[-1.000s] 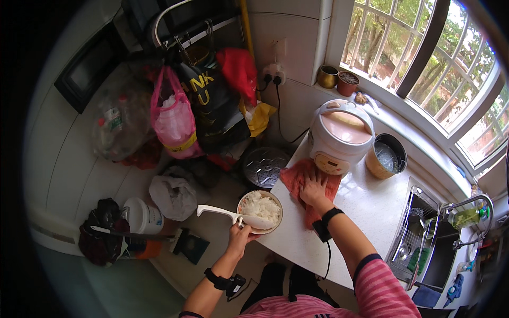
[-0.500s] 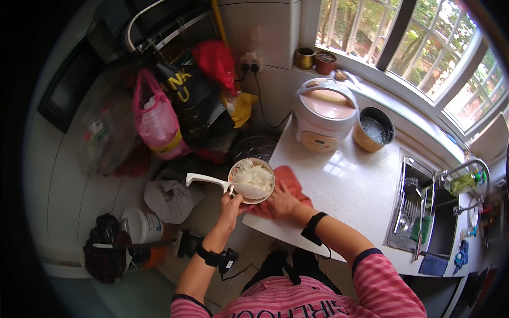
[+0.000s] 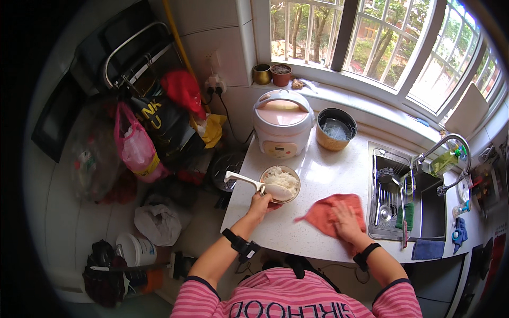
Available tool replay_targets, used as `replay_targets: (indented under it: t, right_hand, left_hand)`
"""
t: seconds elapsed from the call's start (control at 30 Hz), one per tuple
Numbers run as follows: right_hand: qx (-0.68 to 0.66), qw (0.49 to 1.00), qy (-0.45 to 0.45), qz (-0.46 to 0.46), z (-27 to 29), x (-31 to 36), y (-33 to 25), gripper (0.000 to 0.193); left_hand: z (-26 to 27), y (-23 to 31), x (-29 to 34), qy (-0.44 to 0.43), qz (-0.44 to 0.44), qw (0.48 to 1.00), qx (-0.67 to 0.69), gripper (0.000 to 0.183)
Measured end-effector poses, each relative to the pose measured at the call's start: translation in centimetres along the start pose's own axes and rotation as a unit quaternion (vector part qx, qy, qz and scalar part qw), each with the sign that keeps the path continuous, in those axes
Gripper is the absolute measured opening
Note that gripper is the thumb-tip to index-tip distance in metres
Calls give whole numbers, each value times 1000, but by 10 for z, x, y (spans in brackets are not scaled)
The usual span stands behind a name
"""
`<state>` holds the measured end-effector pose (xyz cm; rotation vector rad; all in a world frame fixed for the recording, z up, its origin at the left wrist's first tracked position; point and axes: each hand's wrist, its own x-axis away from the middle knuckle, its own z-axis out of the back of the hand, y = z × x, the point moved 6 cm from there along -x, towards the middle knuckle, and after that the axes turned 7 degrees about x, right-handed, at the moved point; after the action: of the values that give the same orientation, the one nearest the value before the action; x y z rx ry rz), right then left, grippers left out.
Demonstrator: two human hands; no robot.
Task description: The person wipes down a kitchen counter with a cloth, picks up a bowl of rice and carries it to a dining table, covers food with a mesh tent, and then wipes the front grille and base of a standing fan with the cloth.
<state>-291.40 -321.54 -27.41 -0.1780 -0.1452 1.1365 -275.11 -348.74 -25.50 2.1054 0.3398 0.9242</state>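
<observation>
My left hand is closed around the near side of a round bowl heaped with white rice. A white rice paddle rests across the bowl, its handle sticking out to the left and its blade on the rice; the thumb is by the paddle. The bowl is over the left part of the white counter; whether it touches the surface I cannot tell. My right hand lies flat, fingers spread, on a red cloth spread on the counter near the sink.
A white rice cooker and a gold-sided pot stand behind the bowl. To the right is a metal sink with a rack and a long-handled utensil. Bags hang at left; a white bucket is low at left.
My right hand and the cloth have slid right across the counter, away from the bowl. The bowl and paddle, in my left hand, have moved from the counter's left edge to over the counter.
</observation>
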Motion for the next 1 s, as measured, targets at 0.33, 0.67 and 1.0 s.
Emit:
replay_targets:
  t: [0.33, 0.67, 1.0]
  right_hand:
    - [20, 979, 6, -203, -21, -67, 52, 71]
    - [64, 984, -89, 144, -45, -142, -148, 59]
    - [-43, 981, -63, 176, -23, -115, -89, 40]
  left_hand:
    - [-11, -8, 23, 6, -27, 999, 30, 55]
    - [54, 19, 71, 56, -77, 995, -11, 47]
    - [44, 19, 55, 32, -94, 995, -18, 44]
